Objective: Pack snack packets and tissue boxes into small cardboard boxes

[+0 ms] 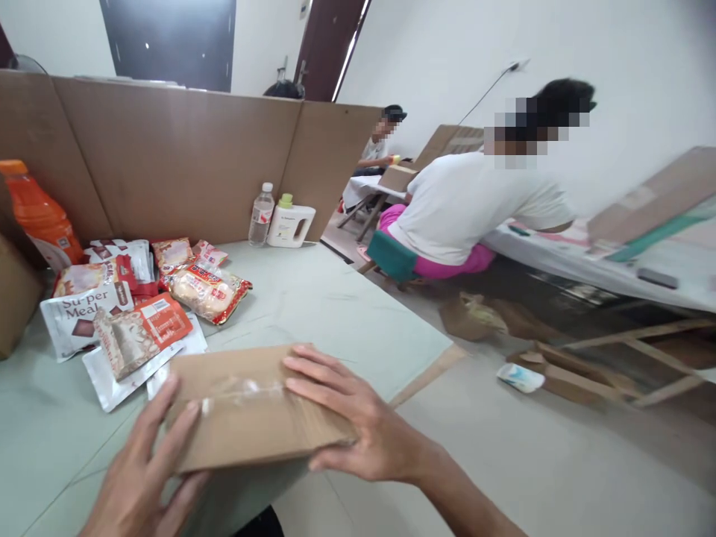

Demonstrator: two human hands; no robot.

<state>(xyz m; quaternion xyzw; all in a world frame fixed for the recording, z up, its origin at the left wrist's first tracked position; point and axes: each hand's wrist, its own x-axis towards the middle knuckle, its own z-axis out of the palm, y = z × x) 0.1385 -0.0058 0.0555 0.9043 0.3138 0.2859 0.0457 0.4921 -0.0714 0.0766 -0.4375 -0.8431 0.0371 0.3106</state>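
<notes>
A brown cardboard box (246, 425) with clear tape across its top face is held between both hands at the near edge of the table. My left hand (148, 455) grips its left end, fingers on the top and side. At the opposite end, my right hand (352, 418) lies with fingers over the top and the thumb along the front edge. Just behind the box is a pile of snack packets, among them a white "Super Meal" pouch (78, 317), an orange-and-clear packet (142, 335) and a red-and-gold packet (206, 289).
An orange bottle (42, 212), a clear water bottle (262, 216) and a white jug (291, 226) stand before a cardboard partition (190, 156). Rightward, a person in a white shirt (475, 201) sits at another table; another person sits farther back. An open carton (576, 377) lies on the floor.
</notes>
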